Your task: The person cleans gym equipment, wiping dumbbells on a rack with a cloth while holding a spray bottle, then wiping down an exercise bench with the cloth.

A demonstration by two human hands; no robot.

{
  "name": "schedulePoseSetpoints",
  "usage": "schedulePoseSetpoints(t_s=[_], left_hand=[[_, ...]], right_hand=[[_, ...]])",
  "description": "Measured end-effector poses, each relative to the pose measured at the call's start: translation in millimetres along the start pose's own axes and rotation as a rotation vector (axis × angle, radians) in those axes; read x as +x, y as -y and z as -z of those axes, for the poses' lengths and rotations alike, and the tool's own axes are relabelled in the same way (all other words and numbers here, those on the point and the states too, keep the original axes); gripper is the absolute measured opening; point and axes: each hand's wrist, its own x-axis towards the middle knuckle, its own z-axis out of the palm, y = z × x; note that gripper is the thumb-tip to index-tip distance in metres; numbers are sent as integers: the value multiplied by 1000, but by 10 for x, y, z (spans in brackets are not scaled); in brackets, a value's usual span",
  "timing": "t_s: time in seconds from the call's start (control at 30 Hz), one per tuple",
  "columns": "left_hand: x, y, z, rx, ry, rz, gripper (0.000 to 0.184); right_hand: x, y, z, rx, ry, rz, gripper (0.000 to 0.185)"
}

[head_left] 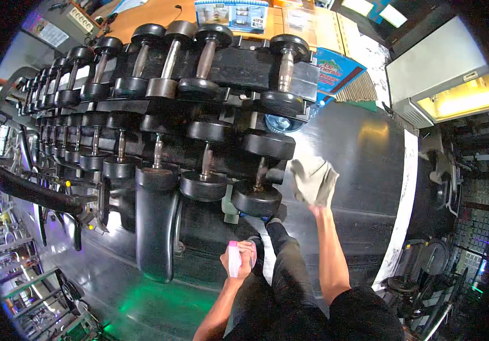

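A pale cloth [314,181] hangs in my right hand [319,211], whose fingers are mostly covered by it, just right of the dumbbell rack. My left hand [240,259] is closed around a whitish bottle with a pink part [234,258], low in front of my legs. The nearest dumbbell to both hands is a large black one [257,199] at the right end of the lower row. Above it, another black dumbbell [285,68] stands at the right end of the upper row.
Two rows of dumbbells run off to the left. A black padded bench [156,227] stands before the rack. Behind it are a wooden desk [142,16] and a blue box [335,73]. At the right are a lit cabinet [443,68] and weight plates [433,258].
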Motion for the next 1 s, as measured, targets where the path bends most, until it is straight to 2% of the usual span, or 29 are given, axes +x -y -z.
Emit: schedulePoseSetpoints(t_s=[0.07, 0.13, 0.17, 0.2, 0.23, 0.27, 0.33, 0.43, 0.47, 0.53, 0.57, 0.6, 0.67, 0.7, 0.8, 0.87, 0.93, 0.97, 1.0], left_hand=[[-14, 11, -49, -67, -41, 10, 20], [20, -72, -65, -13, -42, 19, 21], [34, -97, -68, 39, -42, 20, 21], [8, -59, -71, 46, -44, 23, 21], [-40, 9, -73, 29, -50, 37, 22], [-71, 46, -74, 12, -54, 49, 23], [-96, 26, -66, 31, -59, 58, 21], [-170, 36, -36, 54, -67, 79, 19], [-173, 26, -25, 64, -72, 94, 18], [-167, -42, 7, 55, -71, 96, 17], [-146, -71, 27, 47, -65, 101, 16], [-142, -75, 45, 48, -70, 93, 16], [-160, -84, 72, 73, -84, 90, 15], [-165, -72, 78, 43, -87, 88, 16], [-226, 23, 99, -9, -92, 90, 17], [-173, -46, 154, 73, -64, 66, 17], [-177, -41, 212, 157, -30, 41, 18], [-206, 0, 227, 128, -41, 29, 17], [-233, 39, 239, 98, -53, 15, 17]], right_hand=[[-152, 13, -61, 68, -60, -167, 42], [155, -341, 864, -132, -2, -407, 39], [313, -534, 1087, -149, -54, -437, 38], [419, -651, 1190, -164, -106, -466, 38], [441, -669, 964, -152, -208, -513, 35], [510, -726, 831, -52, -187, -494, 30], [831, -992, 767, 200, -287, -480, 30], [1295, -1277, 607, 573, -182, -406, 31], [1306, -1280, 426, 572, -176, -406, 31], [1286, -1264, 123, 533, -319, -197, 30], [1461, -1427, 464, 564, -176, -221, 30], [1572, -1498, 657, 564, -166, -222, 30], [1546, -1490, 638, 588, 1, -290, 30], [1521, -1472, 657, 557, -100, -284, 26], [1131, -1275, 390, 549, -4, -215, 23], [683, -1085, -64, 624, -74, -198, 24], [422, -1052, -187, 543, -121, -248, 27], [258, -1006, -256, 605, 53, -347, 28], [160, -974, -362, 496, 91, -467, 31]])
